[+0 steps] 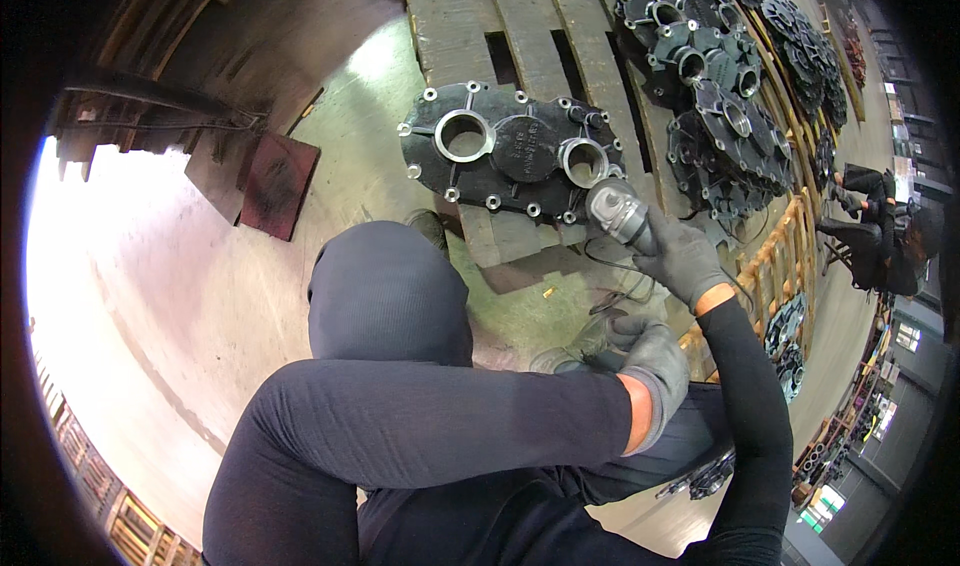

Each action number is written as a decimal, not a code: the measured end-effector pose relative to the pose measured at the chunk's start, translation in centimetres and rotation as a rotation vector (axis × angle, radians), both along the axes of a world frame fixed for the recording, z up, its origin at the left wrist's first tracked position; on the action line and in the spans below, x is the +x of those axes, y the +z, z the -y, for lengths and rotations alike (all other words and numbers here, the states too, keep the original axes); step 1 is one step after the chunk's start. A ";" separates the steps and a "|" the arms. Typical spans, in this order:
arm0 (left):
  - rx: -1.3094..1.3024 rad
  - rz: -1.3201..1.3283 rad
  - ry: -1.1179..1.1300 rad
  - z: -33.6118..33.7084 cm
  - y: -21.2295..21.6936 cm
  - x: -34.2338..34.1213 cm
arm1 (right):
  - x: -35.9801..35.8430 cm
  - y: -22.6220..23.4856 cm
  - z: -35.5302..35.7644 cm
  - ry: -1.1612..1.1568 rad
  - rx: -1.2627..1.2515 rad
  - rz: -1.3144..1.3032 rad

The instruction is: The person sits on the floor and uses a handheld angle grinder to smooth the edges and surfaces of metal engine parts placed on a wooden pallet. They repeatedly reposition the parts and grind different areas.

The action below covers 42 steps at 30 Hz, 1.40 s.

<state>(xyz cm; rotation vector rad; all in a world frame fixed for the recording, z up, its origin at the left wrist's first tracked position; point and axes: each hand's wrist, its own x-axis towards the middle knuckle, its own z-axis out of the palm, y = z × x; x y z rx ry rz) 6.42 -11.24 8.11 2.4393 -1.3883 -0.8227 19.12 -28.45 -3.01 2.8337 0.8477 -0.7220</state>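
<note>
My right hand (688, 264), in a grey work glove, grips the body of an angle grinder (620, 211) with a silvery head. The grinder's head is at the lower right edge of a black cast-metal gearbox cover (520, 156), which lies on a wooden pallet. The cover has two bright machined bores and several bright bolt bosses round its rim. My left arm crosses over in front of me. My left hand (656, 368), gloved too, is closed near my right knee, below the grinder; whatever it holds, if anything, is hidden.
More black covers (735, 131) are piled at the right on pallets. A dark cable (610, 264) hangs by the grinder. At the left a dark red plate (278, 186) stands on the floor. A seated person (875, 226) is at the far right.
</note>
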 end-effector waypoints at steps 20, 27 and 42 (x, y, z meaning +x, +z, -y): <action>0.003 -0.075 0.013 -0.1 -0.6 1.4 | 6.0 -2.3 -2.8 -0.833 0.686 -0.473; -0.017 -0.086 -0.003 -0.6 0.0 1.3 | 0.2 -2.7 -0.8 -0.994 0.867 -0.543; -0.151 -0.097 0.061 -1.1 -1.3 -0.1 | -7.9 -2.1 -7.3 -1.367 1.170 -0.598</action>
